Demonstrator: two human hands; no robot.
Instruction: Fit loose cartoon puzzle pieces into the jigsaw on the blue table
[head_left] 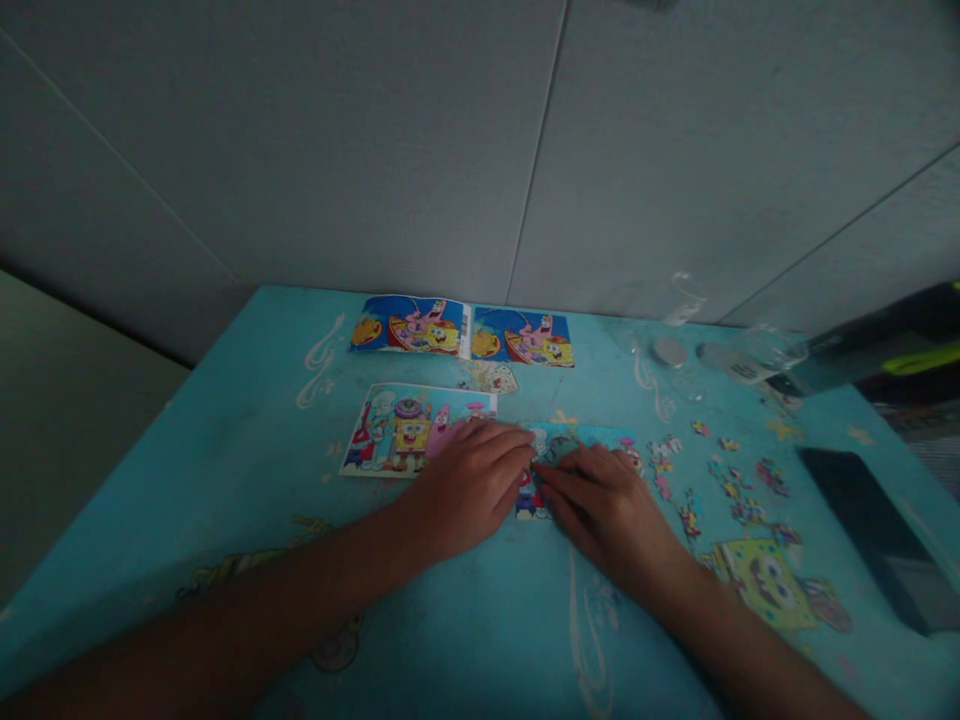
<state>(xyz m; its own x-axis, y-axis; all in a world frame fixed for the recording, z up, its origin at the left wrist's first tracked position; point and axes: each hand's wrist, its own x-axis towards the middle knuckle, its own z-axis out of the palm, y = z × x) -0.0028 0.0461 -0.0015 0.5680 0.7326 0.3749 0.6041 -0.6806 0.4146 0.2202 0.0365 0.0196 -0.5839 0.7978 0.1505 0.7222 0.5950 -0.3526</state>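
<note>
A partly covered jigsaw puzzle (600,436) lies on the table under my two hands. My left hand (484,478) has its fingers curled together, with the tips at the puzzle's left edge; what they hold, if anything, is hidden. Thumb and fingers of my right hand (609,505) are pinched over the puzzle's left part, seemingly on a jigsaw piece that is mostly covered. To the left lies a cartoon picture card (409,436), its right end behind my left hand. Loose jigsaw pieces (735,485) are scattered right of my right hand.
An unfolded blue cartoon package (409,325) lies at the back, near the grey wall (375,150). Clear containers (684,300) and a round lid (669,350) stand back right. A dark phone-like slab (874,530) lies on the right of the turquoise tablecloth (465,640).
</note>
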